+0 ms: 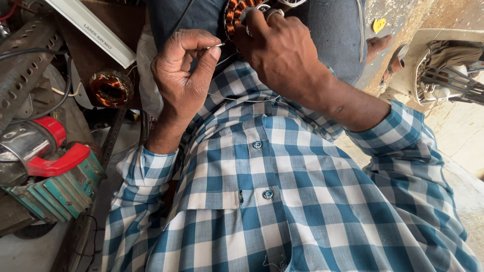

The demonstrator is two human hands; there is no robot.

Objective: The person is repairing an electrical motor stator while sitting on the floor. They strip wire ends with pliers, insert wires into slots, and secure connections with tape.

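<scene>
My left hand (184,75) pinched a thin wire (218,46) between thumb and finger. My right hand (280,50) gripped the copper coil (237,12) on my lap, though most of it was hidden, I think.

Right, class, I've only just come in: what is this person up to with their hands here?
A person in a blue checked shirt works on a motor stator wound with copper coils, resting on the lap. The left hand pinches a thin needle-like pin with pale thread trailing from it. The right hand grips the stator at its edge. Another copper-wound coil lies beside a red and green machine.
</scene>
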